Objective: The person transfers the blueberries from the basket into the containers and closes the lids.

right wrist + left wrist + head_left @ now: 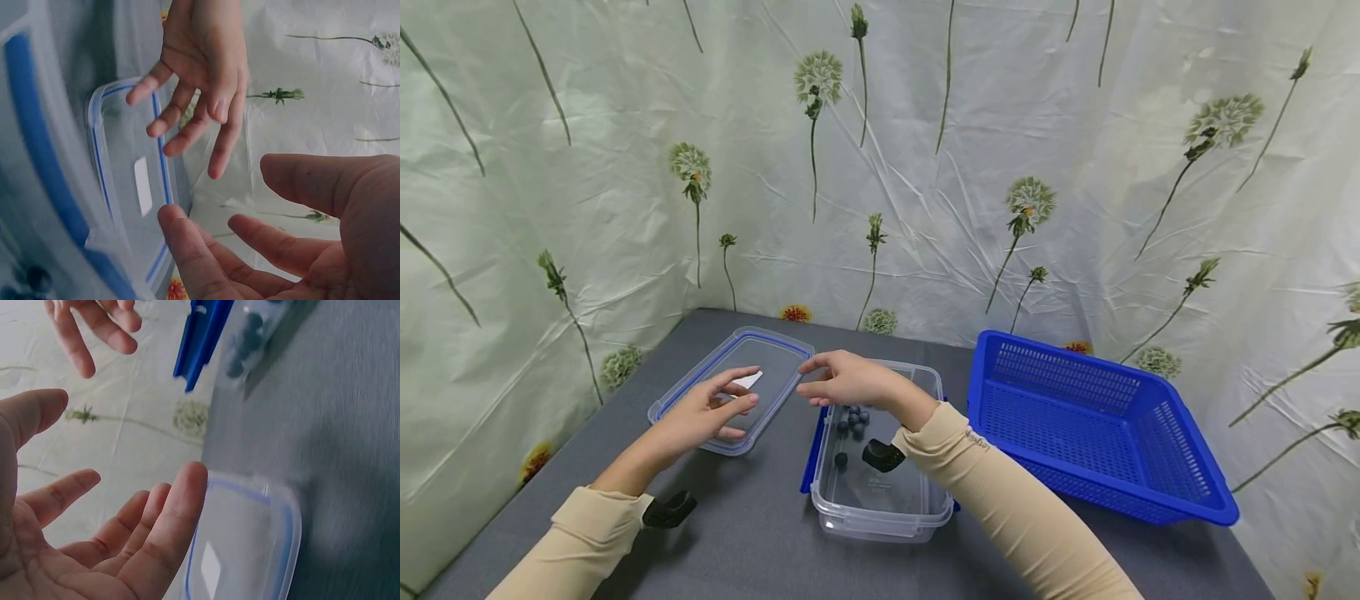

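A clear lid (772,360) with a blue seal and a white label (748,379) lies on the table at the left. Over it hovers my left hand (703,410), fingers spread and holding nothing. My right hand (853,379) hangs above the far left part of a clear plastic container (887,517), its fingers loosely bent around nothing. Inside the container are several dark blueberry-like balls (856,421), gathered mostly toward its far left, with one apart (841,460). A blue side clip (813,454) sticks out on the container's left. In the right wrist view both palms face each other, apart.
To the right stands a blue perforated basket (1097,483), close beside the container. The grey tabletop (745,533) runs back to a white curtain (910,183) printed with dandelions. A black wrist camera (883,456) sits under the right forearm, another (670,509) near the left cuff.
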